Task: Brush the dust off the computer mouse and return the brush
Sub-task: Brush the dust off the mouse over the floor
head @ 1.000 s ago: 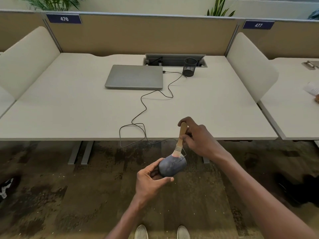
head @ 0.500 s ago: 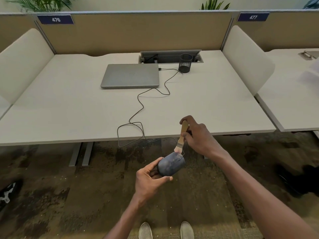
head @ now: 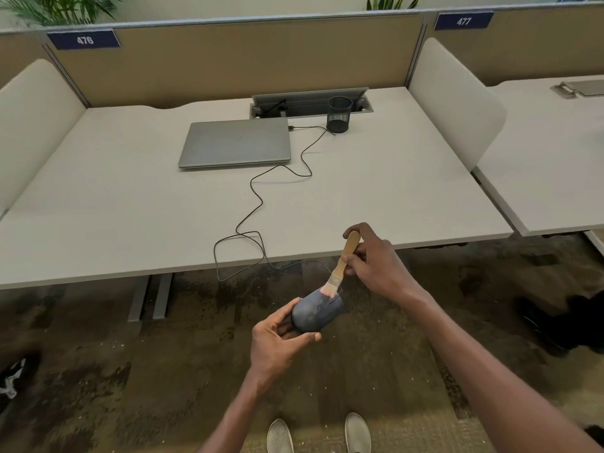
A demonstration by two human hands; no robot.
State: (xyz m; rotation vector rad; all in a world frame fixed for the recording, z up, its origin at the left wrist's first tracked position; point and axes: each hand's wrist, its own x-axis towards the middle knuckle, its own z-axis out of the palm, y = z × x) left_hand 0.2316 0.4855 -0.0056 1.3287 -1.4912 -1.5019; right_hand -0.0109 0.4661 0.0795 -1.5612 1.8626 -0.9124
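Head view. Black mesh pen cup (head: pixel 339 114) at desk (head: pixel 98 204) back edge, right of centre, just beside grey cable tray (head: pixel 310 101) with raised lid; inside of cup not readable. Blue partition labels reading "476" (head: pixel 84 39) and "477" (head: pixel 463 20). Closed grey laptop (head: pixel 236 142) toward back edge, faint logo on lid, not legible. Black cable (head: pixel 255 207) from laptop's right side, looping across desk, over front edge, down to mouse.

Left hand (head: pixel 277 344) gripping dark blue-grey computer mouse (head: pixel 317 312), thumb and fingers curled round its near end, held in air beyond desk front edge, above carpet. Right hand (head: pixel 376 263) pinching wooden-handled brush (head: pixel 343 263) mid-handle, bristles down, touching mouse's far end.
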